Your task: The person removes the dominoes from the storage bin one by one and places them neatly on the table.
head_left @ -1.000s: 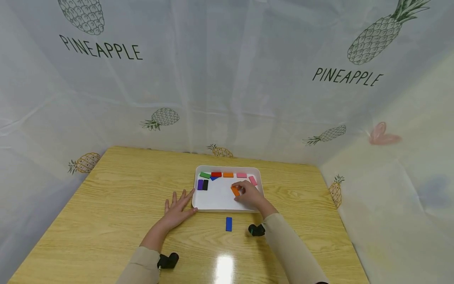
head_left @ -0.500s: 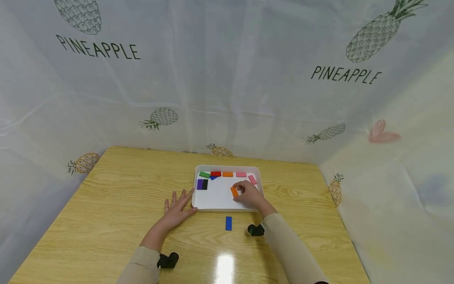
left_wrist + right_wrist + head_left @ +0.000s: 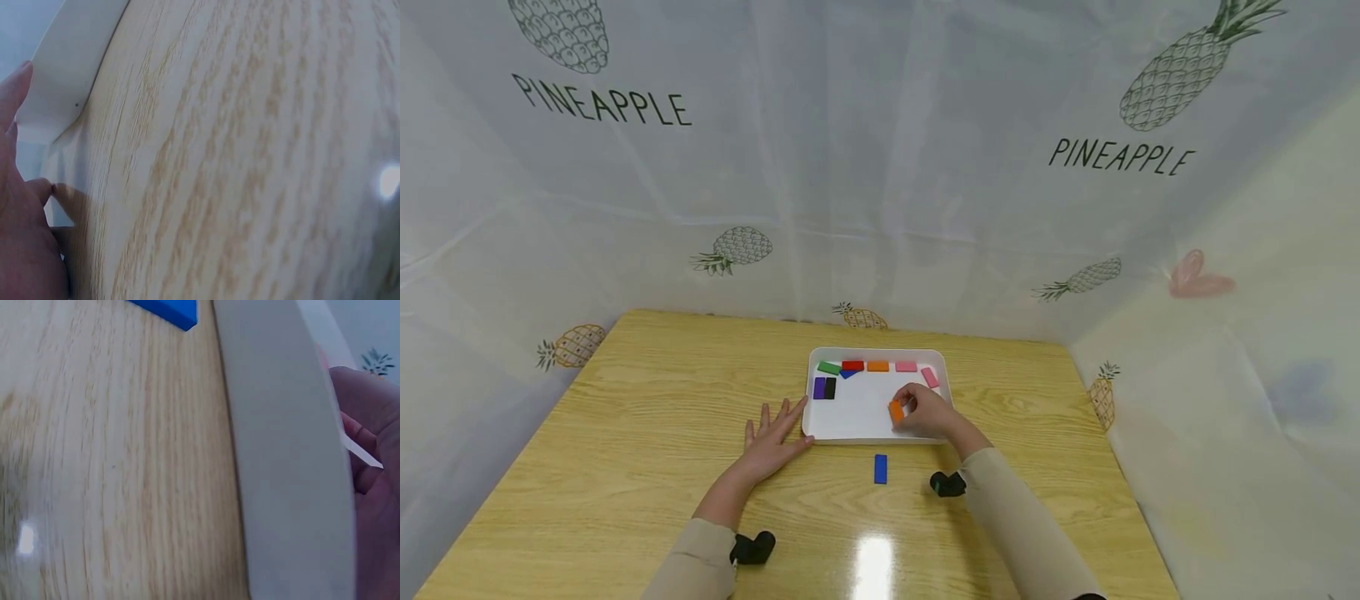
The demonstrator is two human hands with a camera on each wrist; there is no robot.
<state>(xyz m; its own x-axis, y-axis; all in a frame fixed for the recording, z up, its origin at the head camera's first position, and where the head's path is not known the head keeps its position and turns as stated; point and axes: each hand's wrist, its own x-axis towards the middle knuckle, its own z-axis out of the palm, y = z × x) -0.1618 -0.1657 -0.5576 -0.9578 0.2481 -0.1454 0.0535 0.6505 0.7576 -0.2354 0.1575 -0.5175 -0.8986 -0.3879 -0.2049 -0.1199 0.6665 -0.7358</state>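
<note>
In the head view, a shallow white tray (image 3: 853,421) lies on the table. My right hand (image 3: 927,412) is over its right part and pinches a small flat orange block (image 3: 896,413) between thumb and fingers. The right wrist view shows the tray's near wall (image 3: 284,450) in front of that hand, and the block is hidden there. My left hand (image 3: 769,447) has its fingers spread, with fingertips and thumb at the tray's left side and near-left corner. On the table just in front of the tray lies a blue block (image 3: 881,469).
Along the tray's far side lie green (image 3: 829,367), red (image 3: 853,366), orange (image 3: 877,367) and pink (image 3: 906,367) blocks. A blue block (image 3: 849,374) is partly under the red one. Another pink block (image 3: 930,377) sits at right, purple (image 3: 819,388) and black (image 3: 831,388) ones at left.
My right hand has shifted slightly toward the tray's near edge with the orange block. The left hand stays at the tray's left side. The head view has moved slightly.
</note>
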